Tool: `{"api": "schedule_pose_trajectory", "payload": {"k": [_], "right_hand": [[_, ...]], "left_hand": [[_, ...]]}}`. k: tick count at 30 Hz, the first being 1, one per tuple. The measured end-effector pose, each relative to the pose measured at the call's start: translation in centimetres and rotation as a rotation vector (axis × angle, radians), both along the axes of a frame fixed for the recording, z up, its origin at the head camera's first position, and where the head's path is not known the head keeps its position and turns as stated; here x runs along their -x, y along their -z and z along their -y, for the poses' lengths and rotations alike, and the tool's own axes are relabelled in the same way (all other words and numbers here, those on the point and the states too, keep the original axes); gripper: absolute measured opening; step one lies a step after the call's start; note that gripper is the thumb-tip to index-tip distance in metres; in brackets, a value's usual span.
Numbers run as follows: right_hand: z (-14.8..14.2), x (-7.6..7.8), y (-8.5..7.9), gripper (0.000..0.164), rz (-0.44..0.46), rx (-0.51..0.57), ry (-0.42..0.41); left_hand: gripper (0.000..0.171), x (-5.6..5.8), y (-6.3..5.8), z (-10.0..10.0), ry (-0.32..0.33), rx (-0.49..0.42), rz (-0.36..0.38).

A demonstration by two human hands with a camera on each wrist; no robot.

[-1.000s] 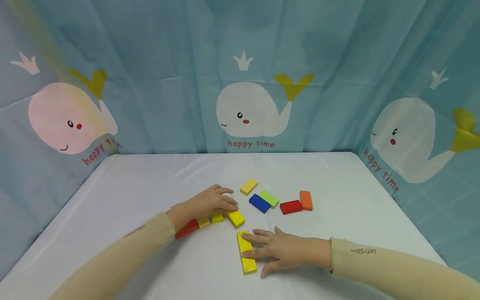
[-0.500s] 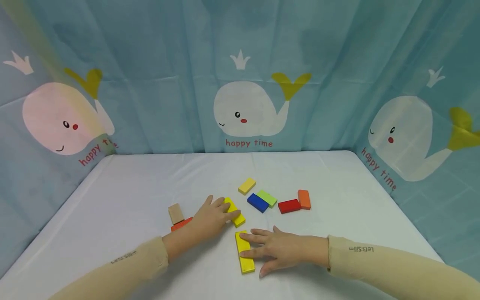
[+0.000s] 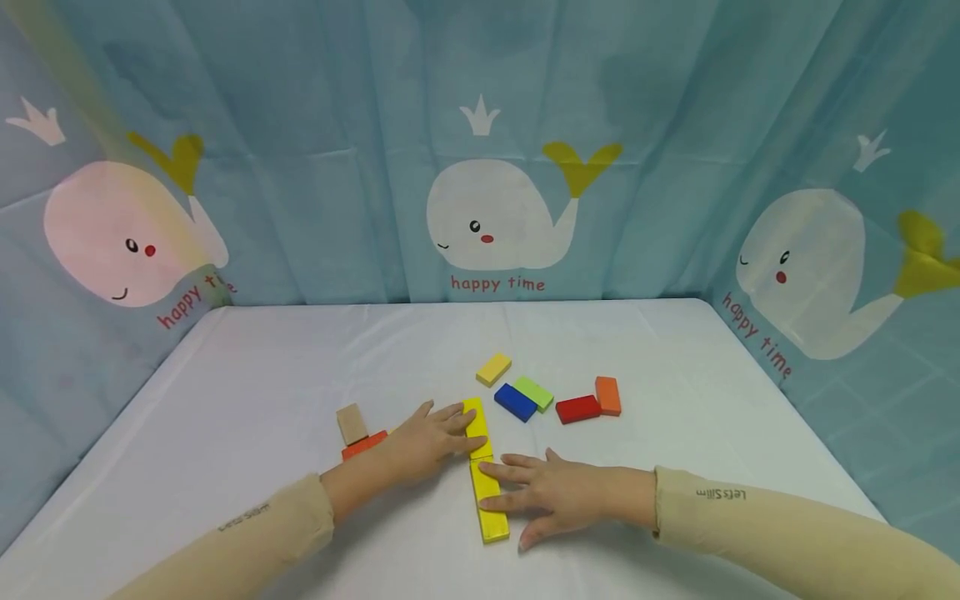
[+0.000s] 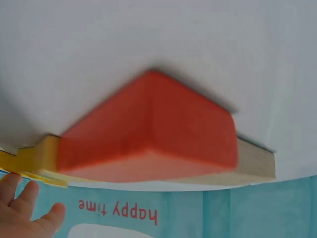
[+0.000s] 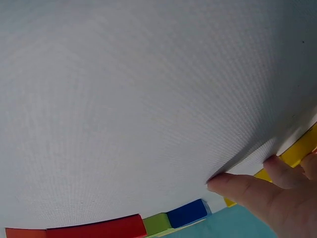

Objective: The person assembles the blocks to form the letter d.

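White tabletop (image 3: 675, 350) beneath a left hand (image 3: 431, 440) and a right hand (image 3: 558, 496), both outstretched.
Palms down, neither grips anything: the right's fingertips rest on the near yellow block (image 3: 486, 489), the left's on the far yellow block (image 3: 481, 425). These meet end to end, near the smaller blue block (image 3: 515, 402).

- On the table (image 3: 292, 358) before us, the near block (image 3: 492, 525) and the far block (image 3: 472, 406) lie end to end, touching.
- The right hand (image 3: 562, 492) rests on the former, the left hand (image 3: 420, 442) on the latter.
- Right of these, we see a middle pair (image 3: 514, 402) touching, a lone block (image 3: 493, 369) just behind.
- Farther right, we find an outer pair (image 3: 577, 409), touching.
- Behind the table hangs a curtain (image 3: 337, 225).
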State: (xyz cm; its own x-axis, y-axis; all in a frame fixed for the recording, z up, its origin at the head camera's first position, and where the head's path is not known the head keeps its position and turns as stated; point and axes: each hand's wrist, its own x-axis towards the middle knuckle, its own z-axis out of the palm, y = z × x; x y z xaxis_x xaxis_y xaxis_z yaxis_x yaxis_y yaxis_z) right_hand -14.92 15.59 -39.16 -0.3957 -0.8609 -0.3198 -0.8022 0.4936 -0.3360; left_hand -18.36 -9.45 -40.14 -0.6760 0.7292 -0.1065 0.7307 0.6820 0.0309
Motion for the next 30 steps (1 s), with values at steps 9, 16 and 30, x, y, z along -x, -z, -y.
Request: {"api": "schedule_pose_trajectory", "payload": {"k": [9, 16, 30], "right_hand": [[0.3, -0.5, -0.1, 0.064, 0.012, -0.018, 0.056], [0.6, -0.9, 0.5, 0.066, -0.009, -0.02, 0.071], [-3.4, 0.8, -0.9, 0.055, -0.145, 0.109, 0.204]], "left_hand": [[0.046, -0.1, -0.1, 0.1, 0.009, 0.009, -0.007], [0.048, 0.4, 0.1, 0.5, 0.036, -0.001, 0.032], [0.064, -2.6, 0.0, -0.9, -0.045, -0.031, -0.249]]}}
